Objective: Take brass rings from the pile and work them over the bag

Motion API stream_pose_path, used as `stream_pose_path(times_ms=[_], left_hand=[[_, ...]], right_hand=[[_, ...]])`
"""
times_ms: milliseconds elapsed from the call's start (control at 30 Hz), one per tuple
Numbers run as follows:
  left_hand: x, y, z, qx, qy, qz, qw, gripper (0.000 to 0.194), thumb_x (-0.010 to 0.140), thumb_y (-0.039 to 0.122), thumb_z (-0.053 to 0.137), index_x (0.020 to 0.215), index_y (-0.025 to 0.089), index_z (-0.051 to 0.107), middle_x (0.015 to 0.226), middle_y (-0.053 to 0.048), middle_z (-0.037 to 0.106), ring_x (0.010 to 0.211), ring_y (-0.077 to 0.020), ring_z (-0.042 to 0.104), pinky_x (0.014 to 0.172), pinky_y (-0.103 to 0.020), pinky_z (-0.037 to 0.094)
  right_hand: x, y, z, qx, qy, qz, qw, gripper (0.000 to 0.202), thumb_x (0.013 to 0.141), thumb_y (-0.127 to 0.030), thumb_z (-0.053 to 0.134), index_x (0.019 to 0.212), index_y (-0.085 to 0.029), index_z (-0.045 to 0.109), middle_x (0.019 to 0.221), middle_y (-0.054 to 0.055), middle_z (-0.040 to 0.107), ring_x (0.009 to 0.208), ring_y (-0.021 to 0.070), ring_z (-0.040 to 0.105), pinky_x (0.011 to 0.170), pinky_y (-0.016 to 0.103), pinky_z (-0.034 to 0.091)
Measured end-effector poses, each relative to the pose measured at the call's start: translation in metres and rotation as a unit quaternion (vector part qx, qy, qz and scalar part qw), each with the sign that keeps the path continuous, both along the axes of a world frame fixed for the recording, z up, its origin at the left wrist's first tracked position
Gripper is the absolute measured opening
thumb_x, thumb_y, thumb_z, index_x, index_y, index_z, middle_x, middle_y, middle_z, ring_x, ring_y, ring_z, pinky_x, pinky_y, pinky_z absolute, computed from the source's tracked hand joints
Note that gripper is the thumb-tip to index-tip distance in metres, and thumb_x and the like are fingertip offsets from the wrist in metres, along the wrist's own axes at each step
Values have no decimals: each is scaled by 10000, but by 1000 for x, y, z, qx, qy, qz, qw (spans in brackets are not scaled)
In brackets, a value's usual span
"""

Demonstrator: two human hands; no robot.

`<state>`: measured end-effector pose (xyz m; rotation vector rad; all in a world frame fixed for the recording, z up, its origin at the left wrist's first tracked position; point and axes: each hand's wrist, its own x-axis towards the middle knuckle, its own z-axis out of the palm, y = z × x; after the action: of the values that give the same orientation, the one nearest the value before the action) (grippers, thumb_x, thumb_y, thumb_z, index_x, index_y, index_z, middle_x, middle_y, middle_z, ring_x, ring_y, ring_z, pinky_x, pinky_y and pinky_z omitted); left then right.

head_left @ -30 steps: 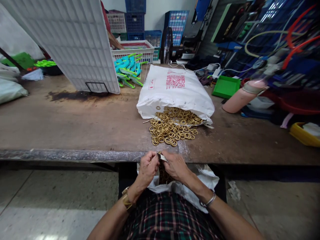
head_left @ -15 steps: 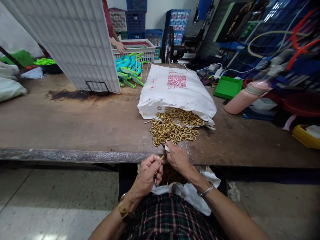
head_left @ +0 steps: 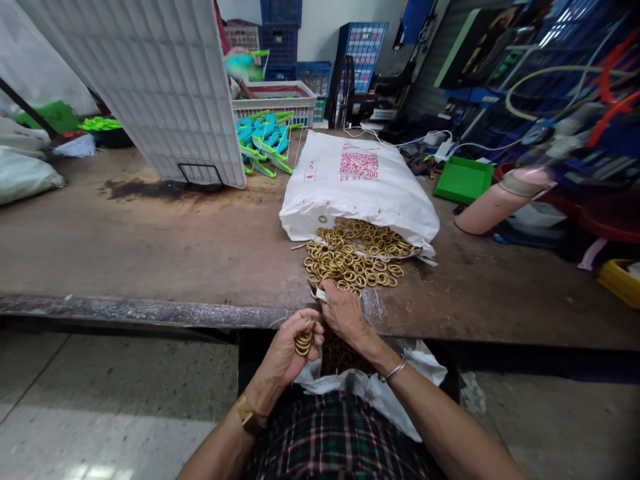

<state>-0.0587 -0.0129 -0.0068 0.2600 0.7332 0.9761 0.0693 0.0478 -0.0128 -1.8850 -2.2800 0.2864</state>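
Several brass-coloured rings [head_left: 303,342] rest in the curled fingers of my left hand [head_left: 285,353], just off the table's front edge. My right hand [head_left: 346,317] pinches a small white piece with a dark end [head_left: 321,295]; its kind I cannot make out. That hand is at the near edge of a pile of loose rings [head_left: 357,265]. The pile spills from the open mouth of a white sack [head_left: 320,193] with red print. Below my hands, an open white bag [head_left: 400,400] on my lap holds many darker-looking rings.
A white ribbed panel [head_left: 165,87] stands upright at left on the wooden table [head_left: 150,247]. Behind the sack lie blue-green clamp-like items [head_left: 267,137] and a white crate [head_left: 280,100]. At right stand a green tray [head_left: 464,179] and a pink bottle [head_left: 500,200]. A co-worker is partly hidden behind the panel.
My left hand has turned, bringing several rings into view. My right hand has shifted slightly left with the white piece. The co-worker's hand now lifts a blue-green item above the crate.
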Motion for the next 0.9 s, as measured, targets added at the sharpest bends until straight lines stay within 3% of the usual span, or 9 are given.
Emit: stream_pose_path(times_ms=[167,333,500,633,767,900], left_hand=[[1,4,-2,-10,-3,22,1000,184,674,260,652,696,124,531,722,-32,580,614,-108,566,402,-149,356],[10,11,0,9,32,17,999,211,641,206,678,776,135,532,706,-20,580,595,-101,571,386,-139,350],[24,16,5,24,81,42,996,329,621,228,688,892,152,520,665,12,557,561,-91,556,386,-140,351],[32,15,5,60,133,47,988,354,638,308,685,908,150,519,636,23,536,517,-78,516,377,-144,336],[37,12,2,90,173,27,980,304,675,367,653,839,145,527,593,35,504,451,-46,423,375,-140,284],[38,11,4,159,314,36,935,236,719,375,598,768,146,574,542,40,478,442,-55,390,413,-164,303]], right_hand=[[18,3,-6,25,209,-34,977,169,806,-250,369,776,-192,525,620,-1,543,563,117,472,549,213,304],[30,-3,-3,-14,433,-91,897,209,788,-348,402,709,-188,509,552,-38,479,532,103,447,538,208,346],[32,-19,-2,-91,548,-116,823,214,757,-395,454,702,-191,488,523,-62,452,439,75,370,447,195,309],[31,-30,-3,-135,595,-101,786,228,750,-414,485,753,-187,501,522,-69,442,420,63,341,421,186,288],[32,-34,2,-152,596,-79,784,208,755,-390,479,738,-183,503,518,-70,446,438,65,362,449,188,304],[33,-33,12,-127,532,-75,834,209,752,-357,460,640,-182,479,518,-62,451,499,79,406,521,203,334]])
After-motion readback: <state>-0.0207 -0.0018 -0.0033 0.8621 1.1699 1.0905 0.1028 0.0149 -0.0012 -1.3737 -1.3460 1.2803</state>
